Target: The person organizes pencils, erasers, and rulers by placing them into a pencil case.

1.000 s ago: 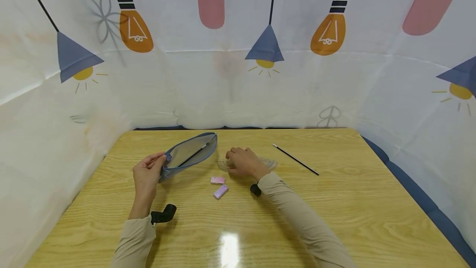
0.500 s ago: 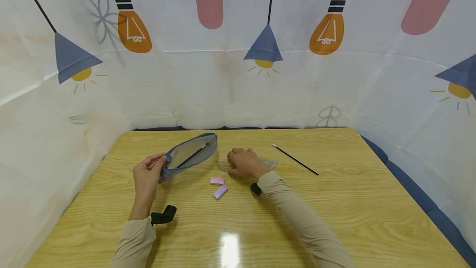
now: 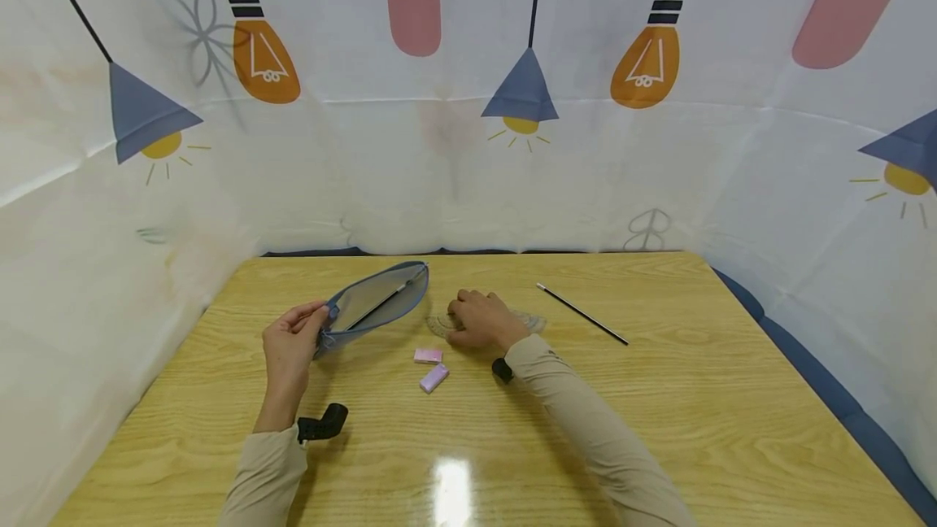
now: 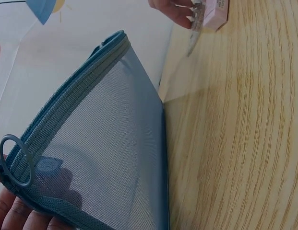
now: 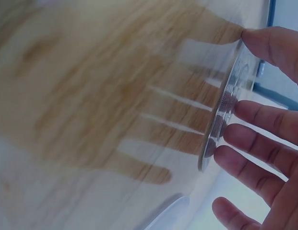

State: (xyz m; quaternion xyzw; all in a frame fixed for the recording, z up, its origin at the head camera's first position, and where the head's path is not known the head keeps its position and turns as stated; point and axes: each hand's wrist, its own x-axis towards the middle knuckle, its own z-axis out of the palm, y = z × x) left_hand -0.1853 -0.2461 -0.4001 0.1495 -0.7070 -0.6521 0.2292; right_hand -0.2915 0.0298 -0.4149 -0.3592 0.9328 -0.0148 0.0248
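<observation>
My left hand (image 3: 289, 344) grips the near corner of a blue mesh zip pouch (image 3: 398, 299) and holds its mouth open. A dark pencil (image 3: 381, 303) with a light end lies inside. In the left wrist view the pouch's mesh side (image 4: 110, 129) faces me, with the zip ring by my fingers. To the right, my right hand (image 3: 479, 320) holds a clear protractor (image 3: 442, 324) low at the table. The right wrist view has thumb and fingertips against the protractor's rim (image 5: 220, 105). Another clear curved piece (image 3: 529, 320) shows right of the hand, partly covered.
A pink eraser (image 3: 428, 355) and a lilac eraser (image 3: 434, 377) lie between the hands on the wooden table (image 3: 659, 429). Further right lies a black pencil (image 3: 581, 313). Behind the table's far edge hangs a lamp-printed cloth (image 3: 439, 177).
Almost nothing differs. Both hands stay in place on the pouch and the protractor; the right hand shifts only very slightly.
</observation>
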